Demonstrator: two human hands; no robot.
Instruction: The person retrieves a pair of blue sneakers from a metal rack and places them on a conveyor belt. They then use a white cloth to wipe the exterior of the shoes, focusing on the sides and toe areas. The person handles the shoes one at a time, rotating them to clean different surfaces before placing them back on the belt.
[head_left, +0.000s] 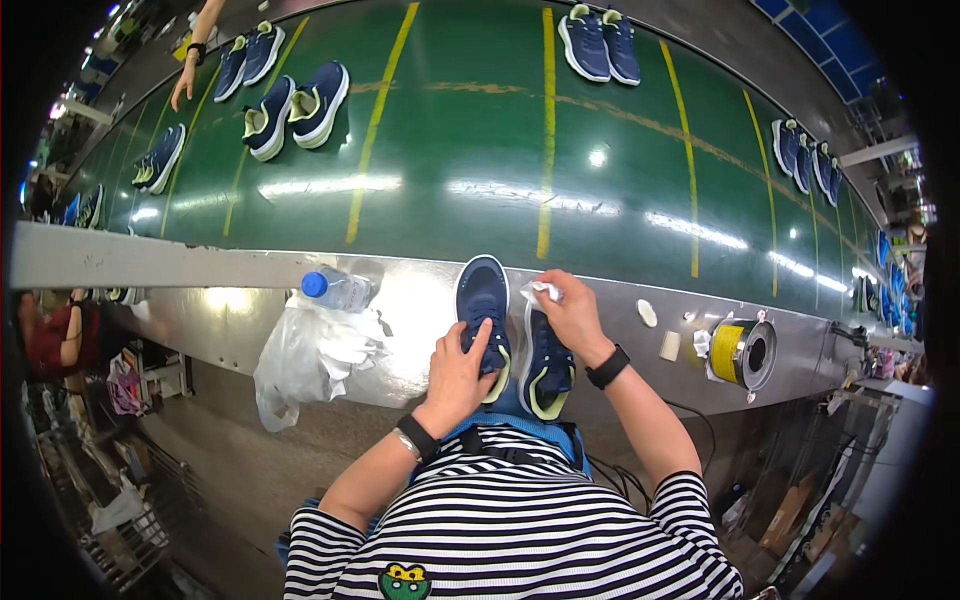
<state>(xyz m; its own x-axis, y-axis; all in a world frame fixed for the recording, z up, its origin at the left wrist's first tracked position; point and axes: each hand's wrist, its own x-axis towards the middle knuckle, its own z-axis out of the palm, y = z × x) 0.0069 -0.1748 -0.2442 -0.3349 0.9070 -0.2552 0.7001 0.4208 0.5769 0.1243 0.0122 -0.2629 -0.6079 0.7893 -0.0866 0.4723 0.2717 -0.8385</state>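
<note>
A pair of navy sneakers with white soles and pale yellow-green linings stands in front of me at the table's edge, toes pointing away. My left hand (pixel 462 370) grips the left sneaker (pixel 483 292) near its opening. The index finger lies along the laces and the thumb is by the collar. At the toe of the right sneaker (pixel 546 358), my right hand (pixel 573 312) pinches a crumpled white wipe (pixel 546 290). Part of the right sneaker's upper lies behind that hand.
Beyond the metal table (pixel 405 325) runs a green conveyor belt (pixel 450 130) carrying several sneaker pairs. A blue-capped bottle (pixel 345 290) and a white plastic bag (pixel 300 352) are left; a yellow-labelled tin (pixel 735 352) is right. Another person's arm (pixel 197 50) reaches over the far left.
</note>
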